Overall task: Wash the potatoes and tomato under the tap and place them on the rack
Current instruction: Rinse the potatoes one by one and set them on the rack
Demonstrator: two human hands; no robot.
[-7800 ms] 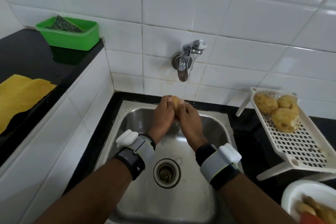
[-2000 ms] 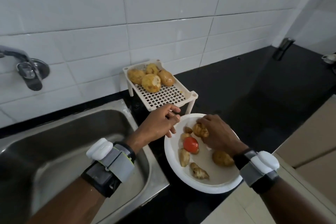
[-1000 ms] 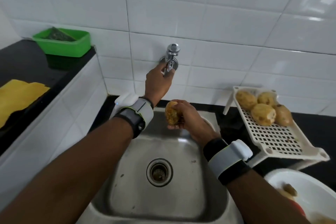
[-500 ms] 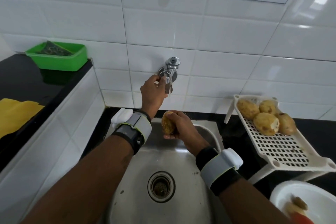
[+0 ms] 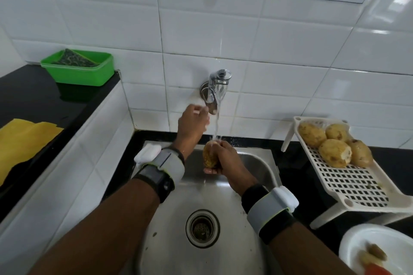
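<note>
Water streams from the chrome tap (image 5: 216, 89) onto a brown potato (image 5: 209, 156) that my right hand (image 5: 228, 164) grips over the steel sink (image 5: 225, 225). My left hand (image 5: 192, 125) is up at the tap's lever, its blurred fingers pinching the lever's lower end. Several washed potatoes (image 5: 334, 143) lie at the far end of the white slotted rack (image 5: 357, 183) to the right of the sink. A white bowl (image 5: 355, 248) at the bottom right holds small potatoes and a red tomato (image 5: 375, 270), partly cut off by the frame.
A green tub (image 5: 78, 70) and a yellow cloth (image 5: 22, 140) sit on the black counter at left. White tiled wall rises behind the sink. The drain (image 5: 203, 227) is in the sink's middle.
The tap now runs, and water falls on the potato. My left hand has slid down the lever. The right hand has moved the potato under the stream.
</note>
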